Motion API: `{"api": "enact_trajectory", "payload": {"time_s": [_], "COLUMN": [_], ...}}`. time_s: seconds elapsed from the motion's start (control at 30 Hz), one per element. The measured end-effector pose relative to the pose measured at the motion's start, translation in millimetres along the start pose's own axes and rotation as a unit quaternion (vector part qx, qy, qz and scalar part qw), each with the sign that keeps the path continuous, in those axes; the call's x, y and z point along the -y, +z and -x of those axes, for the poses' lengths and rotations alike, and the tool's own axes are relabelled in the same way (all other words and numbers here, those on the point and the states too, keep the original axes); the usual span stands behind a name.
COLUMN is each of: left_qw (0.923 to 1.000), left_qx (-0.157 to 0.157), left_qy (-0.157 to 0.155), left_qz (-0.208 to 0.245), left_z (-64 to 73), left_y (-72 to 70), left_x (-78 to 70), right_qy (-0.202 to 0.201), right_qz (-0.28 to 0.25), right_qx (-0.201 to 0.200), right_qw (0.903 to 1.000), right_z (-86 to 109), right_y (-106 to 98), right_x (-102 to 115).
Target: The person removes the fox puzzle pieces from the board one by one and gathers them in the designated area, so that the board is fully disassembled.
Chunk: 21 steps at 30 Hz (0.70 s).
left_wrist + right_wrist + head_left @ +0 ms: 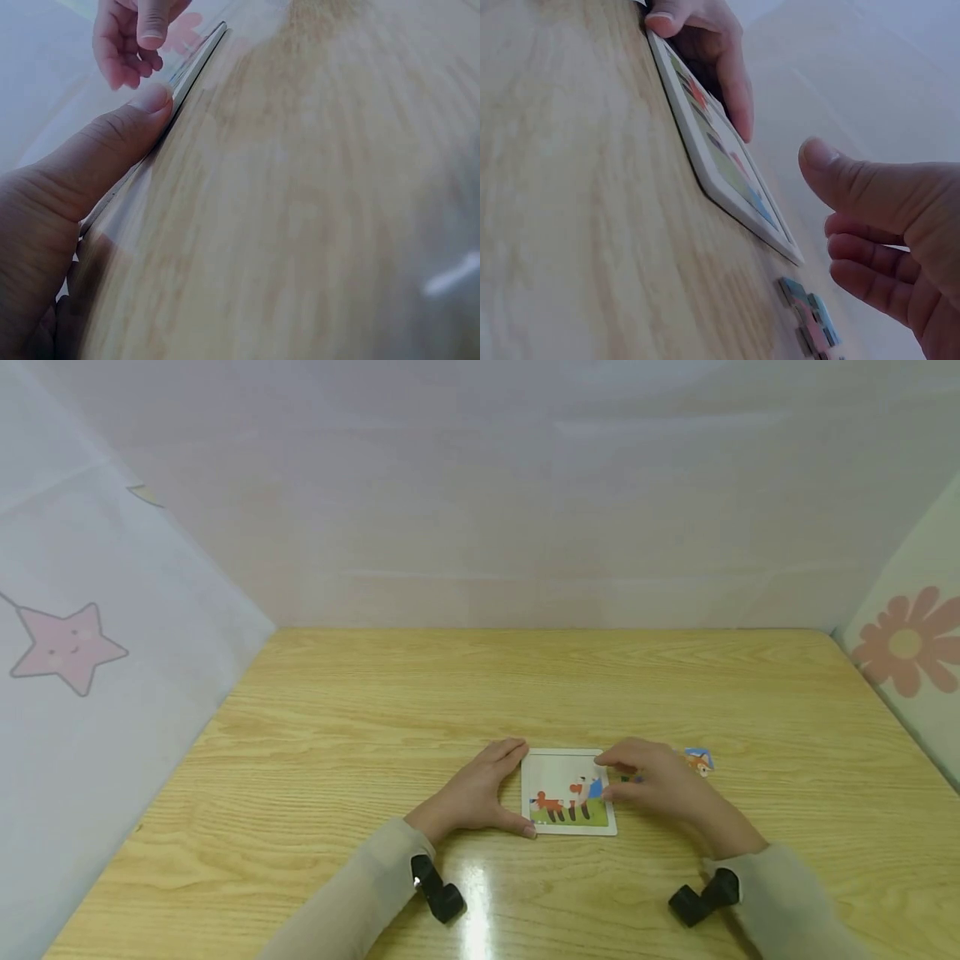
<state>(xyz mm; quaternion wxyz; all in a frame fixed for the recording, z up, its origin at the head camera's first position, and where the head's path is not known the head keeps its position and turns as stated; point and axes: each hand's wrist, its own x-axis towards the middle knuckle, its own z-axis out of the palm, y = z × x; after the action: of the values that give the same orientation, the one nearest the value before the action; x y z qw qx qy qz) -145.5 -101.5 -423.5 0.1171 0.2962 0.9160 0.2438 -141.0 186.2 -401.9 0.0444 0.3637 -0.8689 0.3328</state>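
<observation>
"From the head view, where's the puzzle tray (555, 777)?"

"Flat on the bench (375, 710). The left grip (476, 785) braces its left side, thumb and fingers spread; the right grip (652, 777) hovers by its right edge, loosely parted, empty. A picture piece (699, 762) lies further right of the tray. Bare wood beyond its far edge gives room."

"Left wrist?"

"Thumb against the tray's thin rim (196, 71). I'd call it light, stiff, apt to slide: hold it there."

"Right wrist?"

"Loose pieces (804, 304) beside the tray's corner; thin, likely best pinched by their edges."
</observation>
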Motion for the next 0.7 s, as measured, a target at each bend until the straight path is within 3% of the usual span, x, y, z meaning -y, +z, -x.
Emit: {"api": "enact_trajectory", "payload": {"time_s": [0.1, 0.23, 0.37, 0.7], "left_qw": [1.0000, 1.0000, 1.0000, 1.0000], "left_qx": [0.000, 0.001, 0.002, 0.001], "left_qy": [-0.001, -0.004, -0.006, -0.003], "left_qz": [-0.001, -0.001, -0.002, -0.001], "left_z": [0.0, 0.2, 0.4, -0.1], "left_y": [0.2, -0.1, 0.3, -0.3], "left_x": [0.0, -0.4, -0.3, -0.8], "right_qy": [0.031, 0.056, 0.066, 0.084], "right_qz": [-0.022, -0.011, 0.020, 0.023], "right_qx": [0.031, 0.055, 0.065, 0.109], "right_qw": [0.9988, 0.9968, 0.9955, 0.9902], "right_z": [-3.1, -6.6, -9.8, -19.0], "right_y": [2.9, 7.4, 11.0, 17.2], "right_x": [2.5, 4.0, 6.5, 9.7]}}
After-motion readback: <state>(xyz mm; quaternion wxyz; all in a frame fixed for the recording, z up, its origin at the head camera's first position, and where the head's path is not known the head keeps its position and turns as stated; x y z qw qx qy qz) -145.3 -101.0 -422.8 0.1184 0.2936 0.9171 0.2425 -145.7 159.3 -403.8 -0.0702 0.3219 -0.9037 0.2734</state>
